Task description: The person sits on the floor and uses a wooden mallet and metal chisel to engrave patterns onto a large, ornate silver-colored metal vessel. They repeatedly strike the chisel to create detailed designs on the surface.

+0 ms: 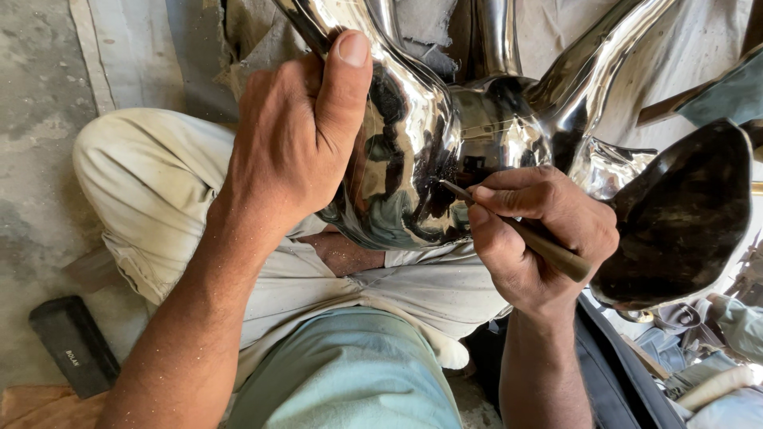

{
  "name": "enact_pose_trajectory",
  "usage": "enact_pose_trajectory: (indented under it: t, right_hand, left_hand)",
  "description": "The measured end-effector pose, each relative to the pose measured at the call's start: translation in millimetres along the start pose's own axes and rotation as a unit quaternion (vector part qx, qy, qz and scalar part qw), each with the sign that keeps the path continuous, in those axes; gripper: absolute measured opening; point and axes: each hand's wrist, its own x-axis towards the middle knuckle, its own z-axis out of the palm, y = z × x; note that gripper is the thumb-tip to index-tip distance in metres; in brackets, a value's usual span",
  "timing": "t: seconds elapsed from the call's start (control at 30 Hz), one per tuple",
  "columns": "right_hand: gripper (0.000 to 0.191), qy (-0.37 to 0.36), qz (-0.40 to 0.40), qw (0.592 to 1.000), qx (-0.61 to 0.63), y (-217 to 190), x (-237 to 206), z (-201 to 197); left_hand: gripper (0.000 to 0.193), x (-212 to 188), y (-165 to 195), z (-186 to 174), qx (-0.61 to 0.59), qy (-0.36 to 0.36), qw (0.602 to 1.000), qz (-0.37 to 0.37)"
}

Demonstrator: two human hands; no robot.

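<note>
Here, the person sat on the ground with a polished, mirror-bright metal sculpture (421, 143) resting on the lap, its curved body lying just above the pale trousers (159, 199) and several tubular limbs rising toward the top of the frame. The left hand (298, 135) was wrapped around the sculpture's left flank, the palm pressed to the metal and the thumb laid flat and pointing up along the shiny surface; its other fingers were hidden behind the curve. The right hand (540, 230) was closed in a pen-like pinch on a thin engraving tool (517, 226) with a brown wooden handle, thumb and forefinger squeezing the shaft close to the tip. The tool's point touched the lower middle of the sculpture's body, in the dark reflection there. The handle slanted down and to the right, past the knuckles.

Just right of that hand sat a dark, rounded, bowl-like piece (683, 206), close to the sculpture. A light blue-green shirt (350, 365) filled the bottom centre. On the concrete floor (32, 119) at lower left lay a black rectangular block (71, 345), well apart from both hands. Cloth and mixed clutter lay at lower right, too jumbled to tell apart.
</note>
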Motion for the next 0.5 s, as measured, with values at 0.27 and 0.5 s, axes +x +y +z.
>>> enact_pose_trajectory:
  t: [0.27, 0.5]
  right_hand:
    - [0.010, 0.005, -0.037, 0.999, -0.012, -0.7, -4.0, 5.7]
    - [0.009, -0.005, -0.076, 0.997, -0.004, 1.3, -5.1, 9.1]
  left_hand:
    - [0.063, -0.8, -2.9, 1.0, -0.005, 0.002, 1.000, 0.007]
    - [0.064, 0.1, 1.6, -2.0, -0.018, -0.008, 1.000, 0.000]
